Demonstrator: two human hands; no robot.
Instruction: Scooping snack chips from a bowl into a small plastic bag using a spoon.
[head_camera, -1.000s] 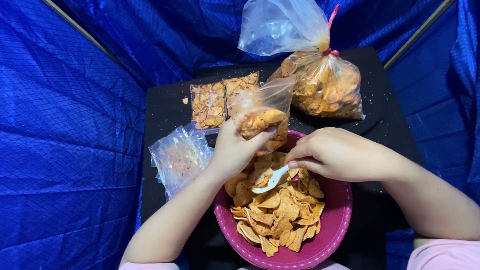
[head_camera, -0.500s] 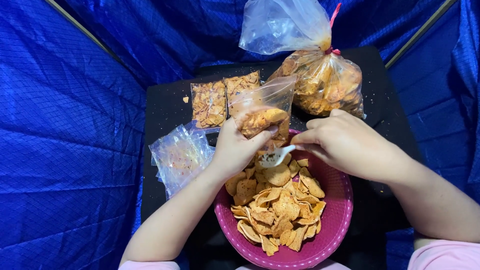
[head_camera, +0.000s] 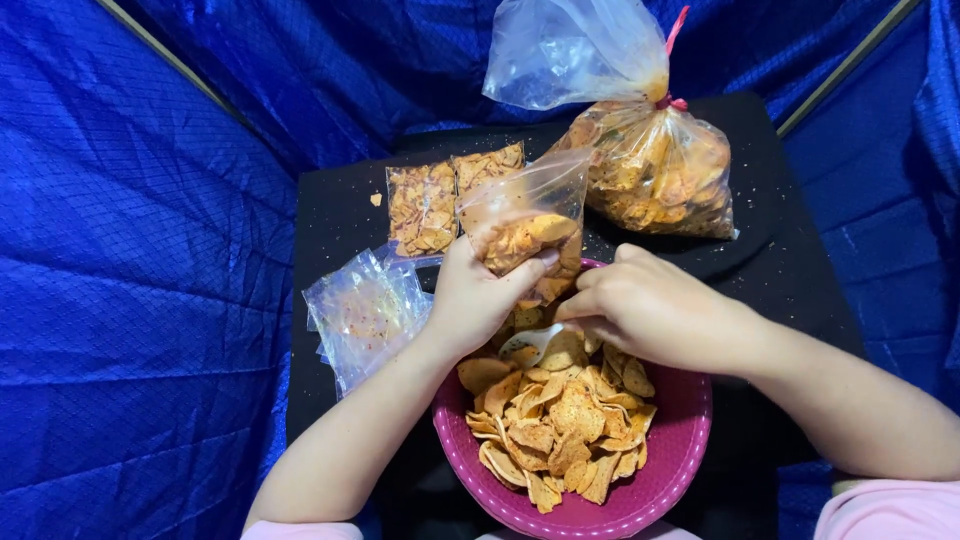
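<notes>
small bag (head_camera: 525, 225) in left fingers (head_camera: 520, 272) (part-filled); spoon (head_camera: 530, 343) under right hand (head_camera: 655, 310)

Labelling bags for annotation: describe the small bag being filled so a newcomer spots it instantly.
Start at the pink bowl of chips on the black table. Just above its far rim, the left hand holds a small clear bag upright, partly filled with chips. Unlike the flat sealed packets behind it and the big tied bag, it is open-topped and held.

Left hand (head_camera: 478, 298), right hand (head_camera: 650, 310): closed grips.
</notes>
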